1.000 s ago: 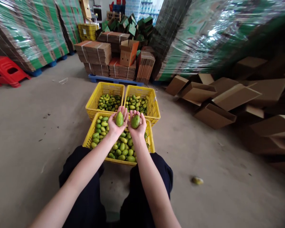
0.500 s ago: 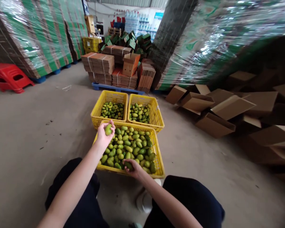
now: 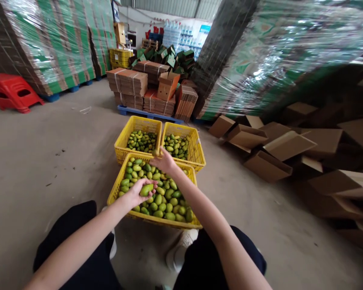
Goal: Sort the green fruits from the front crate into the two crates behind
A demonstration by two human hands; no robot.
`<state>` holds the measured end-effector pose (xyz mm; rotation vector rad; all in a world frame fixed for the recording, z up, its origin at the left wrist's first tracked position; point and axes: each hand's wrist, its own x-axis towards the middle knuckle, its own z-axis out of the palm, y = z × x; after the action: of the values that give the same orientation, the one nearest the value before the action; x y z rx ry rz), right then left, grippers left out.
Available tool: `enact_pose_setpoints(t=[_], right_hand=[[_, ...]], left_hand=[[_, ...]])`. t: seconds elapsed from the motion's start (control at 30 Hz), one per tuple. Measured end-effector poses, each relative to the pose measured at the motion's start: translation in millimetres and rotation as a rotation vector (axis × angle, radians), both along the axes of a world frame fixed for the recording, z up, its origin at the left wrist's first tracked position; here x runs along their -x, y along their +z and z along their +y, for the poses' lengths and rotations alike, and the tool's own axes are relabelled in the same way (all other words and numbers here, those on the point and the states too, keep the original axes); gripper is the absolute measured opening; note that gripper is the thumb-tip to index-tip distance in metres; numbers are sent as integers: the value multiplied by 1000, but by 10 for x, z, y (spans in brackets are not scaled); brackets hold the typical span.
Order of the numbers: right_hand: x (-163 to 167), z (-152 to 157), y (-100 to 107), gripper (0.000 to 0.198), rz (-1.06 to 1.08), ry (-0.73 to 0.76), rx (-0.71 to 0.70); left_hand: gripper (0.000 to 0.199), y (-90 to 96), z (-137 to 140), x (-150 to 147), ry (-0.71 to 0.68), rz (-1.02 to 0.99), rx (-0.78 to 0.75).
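Observation:
My left hand (image 3: 138, 193) is closed round a green mango (image 3: 146, 190), above the near yellow crate (image 3: 114, 188). That crate holds many green and yellowish mangoes (image 3: 159, 199). My right hand (image 3: 165, 162) reaches over the crate's far edge, toward the far left yellow crate (image 3: 122, 139). Its thumb and fingers are apart, and a small blurred mango (image 3: 155, 153) shows in the gap at the fingertips; whether it still touches them is hard to see. The far right yellow crate (image 3: 196, 147) stands alongside. Both far crates have mangoes in the bottom.
Behind the crates, flattened cartons (image 3: 128, 82) are stacked on a blue pallet (image 3: 148, 114). Open cardboard boxes (image 3: 268, 165) lie heaped at right. A red stool (image 3: 13, 92) stands at left. Tall wrapped stacks (image 3: 63, 44) rise on both sides. My shoe (image 3: 181, 249) is below the near crate.
My right hand has moved forward with its mango from the near crate's front edge to its far edge, and its fingers have spread. My left hand has come back and down, still holding a mango.

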<state>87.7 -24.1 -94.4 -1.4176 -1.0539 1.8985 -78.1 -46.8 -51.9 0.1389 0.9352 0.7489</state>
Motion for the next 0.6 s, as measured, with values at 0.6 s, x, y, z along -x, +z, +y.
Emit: enact_pose_setpoints(t=[0.6], right_hand=[[-209,-624,9,36,-1142,929,-497]], left_hand=[[10,-451,-141,14,-486,217,-240]])
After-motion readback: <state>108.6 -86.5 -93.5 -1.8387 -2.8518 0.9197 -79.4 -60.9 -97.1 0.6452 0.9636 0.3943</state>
